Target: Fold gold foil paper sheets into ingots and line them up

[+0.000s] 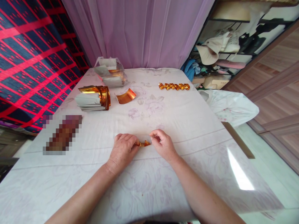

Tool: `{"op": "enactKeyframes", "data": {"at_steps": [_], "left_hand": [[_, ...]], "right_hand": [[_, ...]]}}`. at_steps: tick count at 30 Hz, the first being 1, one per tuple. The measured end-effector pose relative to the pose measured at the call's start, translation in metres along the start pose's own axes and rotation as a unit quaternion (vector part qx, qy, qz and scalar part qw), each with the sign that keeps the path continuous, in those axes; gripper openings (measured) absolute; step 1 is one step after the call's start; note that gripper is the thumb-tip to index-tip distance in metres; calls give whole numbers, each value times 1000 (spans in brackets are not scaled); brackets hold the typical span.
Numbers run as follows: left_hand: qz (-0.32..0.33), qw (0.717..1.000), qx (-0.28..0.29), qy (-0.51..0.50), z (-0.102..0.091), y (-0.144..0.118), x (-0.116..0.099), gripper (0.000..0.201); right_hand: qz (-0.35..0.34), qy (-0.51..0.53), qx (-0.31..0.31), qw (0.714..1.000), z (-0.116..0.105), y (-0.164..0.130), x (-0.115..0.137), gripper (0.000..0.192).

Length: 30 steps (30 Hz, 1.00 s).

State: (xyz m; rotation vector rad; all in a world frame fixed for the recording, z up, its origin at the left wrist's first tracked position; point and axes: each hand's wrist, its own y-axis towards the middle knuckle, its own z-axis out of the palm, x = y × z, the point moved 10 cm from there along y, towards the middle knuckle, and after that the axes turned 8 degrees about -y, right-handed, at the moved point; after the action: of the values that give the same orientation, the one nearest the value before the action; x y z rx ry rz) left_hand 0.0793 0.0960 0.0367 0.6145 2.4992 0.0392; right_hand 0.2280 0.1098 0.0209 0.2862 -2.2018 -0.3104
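Observation:
A small folded piece of gold foil paper point(146, 143) lies low over the table between my two hands. My left hand point(125, 146) is closed, thumb and fingers pinching the paper's left end. At its right end my right hand point(163, 144) is closed in a pinch, fingertips touching the paper's edge; the exact grip is partly hidden. Farther back a single curved gold foil sheet point(126, 96) rests on the cloth. To its left stands a stack of foil sheets point(91, 101), white on one side and gold on the other. A row of folded gold pieces point(174, 86) lies at the back right.
A clear plastic bag point(109, 73) with more sheets stands at the back left of the table, which has a floral cloth point(149, 177). A blurred-out dark item point(64, 133) lies at left. Beyond the right edge are a white bag point(233, 107) and a shelf with shoes and caps point(209, 51).

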Motion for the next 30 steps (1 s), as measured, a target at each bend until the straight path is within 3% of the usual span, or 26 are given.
{"op": "enactKeyframes", "data": {"at_steps": [4,9,16,22,26,30], "left_hand": [[85,995,4,55,2,4,-11,13],[149,987,-10,64,1,8,-12,19],[157,987,-18,33,-4,12,-1,22],[149,986,-73,-3,-20,-18,-14,33],[167,984,-56,38,-12,-35,-24,28],[137,984,-57,101,-8,-38,-15,25]], "right_hand": [[-52,-32,26,998,-10,5,-2,31],[-103,-64,78,990,-5,3,5,47],[-161,-137,105,972,11,-6,19,36],[-185,-190,110,958,17,-10,31,28],[-200,-197,111,953,18,-12,39,25],[-198,-201,121,952,20,-14,42,24]]}}
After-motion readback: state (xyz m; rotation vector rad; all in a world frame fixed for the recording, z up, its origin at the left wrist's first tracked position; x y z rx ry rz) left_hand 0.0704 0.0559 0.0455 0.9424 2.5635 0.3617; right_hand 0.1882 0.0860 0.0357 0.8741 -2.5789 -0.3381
